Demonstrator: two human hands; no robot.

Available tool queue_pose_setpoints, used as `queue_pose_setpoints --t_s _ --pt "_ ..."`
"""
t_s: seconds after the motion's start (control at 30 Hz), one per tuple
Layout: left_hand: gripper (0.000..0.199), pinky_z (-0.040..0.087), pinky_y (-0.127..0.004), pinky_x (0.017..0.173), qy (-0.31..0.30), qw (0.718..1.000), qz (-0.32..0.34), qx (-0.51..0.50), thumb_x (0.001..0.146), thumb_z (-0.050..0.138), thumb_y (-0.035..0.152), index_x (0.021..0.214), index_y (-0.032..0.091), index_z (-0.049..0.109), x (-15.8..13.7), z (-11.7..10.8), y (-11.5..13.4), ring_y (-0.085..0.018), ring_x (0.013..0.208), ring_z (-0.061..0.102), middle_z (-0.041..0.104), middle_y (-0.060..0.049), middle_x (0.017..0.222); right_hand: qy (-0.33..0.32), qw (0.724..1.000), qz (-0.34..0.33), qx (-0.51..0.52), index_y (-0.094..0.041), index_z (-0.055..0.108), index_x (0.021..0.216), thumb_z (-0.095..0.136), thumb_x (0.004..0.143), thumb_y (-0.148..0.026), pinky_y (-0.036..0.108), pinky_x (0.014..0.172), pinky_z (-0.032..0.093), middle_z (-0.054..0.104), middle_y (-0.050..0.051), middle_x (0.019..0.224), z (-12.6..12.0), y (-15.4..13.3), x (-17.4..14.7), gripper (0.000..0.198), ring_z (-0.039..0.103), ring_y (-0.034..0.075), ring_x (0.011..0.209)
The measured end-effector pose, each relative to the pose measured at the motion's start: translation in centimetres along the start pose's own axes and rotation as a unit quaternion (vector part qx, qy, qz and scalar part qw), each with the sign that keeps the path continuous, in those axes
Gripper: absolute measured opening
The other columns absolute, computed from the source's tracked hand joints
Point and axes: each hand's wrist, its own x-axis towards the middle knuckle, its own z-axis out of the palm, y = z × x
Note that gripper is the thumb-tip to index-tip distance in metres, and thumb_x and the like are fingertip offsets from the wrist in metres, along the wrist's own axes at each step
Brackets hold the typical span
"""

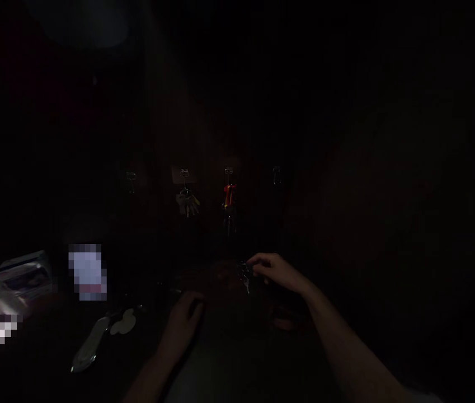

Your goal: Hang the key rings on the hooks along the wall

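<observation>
The scene is very dark. My right hand is closed in a pinch at a small bunch of keys, whose shiny metal hangs at the fingertips. Lower and to the left, my left hand rests low over the dark surface with its thumb apart from the fingers, and I see nothing in it. Beyond the hands, a key bunch hangs from a metal hook. To its right, a red and yellow item hangs from another hook with metal pieces below it.
Two more hooks, a left one and a right one, hang in the same row. At the left lie a pale elongated object, a whitish rounded piece, a blurred-out bright panel and a box-like package.
</observation>
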Motion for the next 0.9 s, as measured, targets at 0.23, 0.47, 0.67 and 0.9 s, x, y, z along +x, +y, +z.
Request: queue_pose_setpoints --t_s 0.23,0.47,0.67,0.9 --pt "0.019 0.048 -0.036 0.084 -0.009 1.000 0.004 0.006 0.082 0.046 0.029 0.091 0.023 0.063 -0.2 0.0 0.0 -0.021 0.092 0.062 0.066 -0.004 0.095 -0.128 0.982 0.066 -0.122 -0.017 0.066 0.079 0.063 0.062 -0.018 0.022 0.060 0.041 0.063 -0.001 0.072 -0.9 0.3 -2.7 0.017 0.056 0.013 0.068" --pt "0.019 0.047 -0.036 0.084 -0.018 1.000 0.003 0.015 0.083 0.044 0.028 0.089 0.023 0.061 -0.3 -0.1 0.4 -0.020 0.092 0.061 0.065 -0.004 0.093 -0.075 0.956 0.106 -0.262 -0.020 0.066 0.069 0.065 0.053 -0.012 0.021 0.052 0.036 0.063 -0.002 0.071 -1.3 2.6 -3.8 0.019 0.055 0.014 0.065" --pt "0.020 0.046 -0.035 0.085 -0.011 1.000 0.008 0.012 0.083 0.043 0.027 0.092 0.023 0.061 -0.4 -0.1 0.4 -0.020 0.094 0.061 0.065 -0.004 0.097 -0.051 0.965 0.009 -0.256 -0.020 0.063 0.067 0.055 0.066 -0.012 0.021 0.056 0.037 0.062 -0.001 0.074 1.2 3.0 -2.6 0.011 0.056 0.013 0.067" --pt "0.020 0.047 -0.035 0.084 0.005 1.000 0.002 0.014 0.082 0.045 0.027 0.094 0.022 0.060 -0.3 -0.1 0.5 -0.020 0.093 0.061 0.066 -0.005 0.096 -0.049 0.965 -0.137 -0.219 -0.022 0.064 0.082 0.054 0.073 -0.009 0.026 0.077 0.043 0.061 0.002 0.094 7.1 0.2 -1.0 0.018 0.057 0.017 0.090"
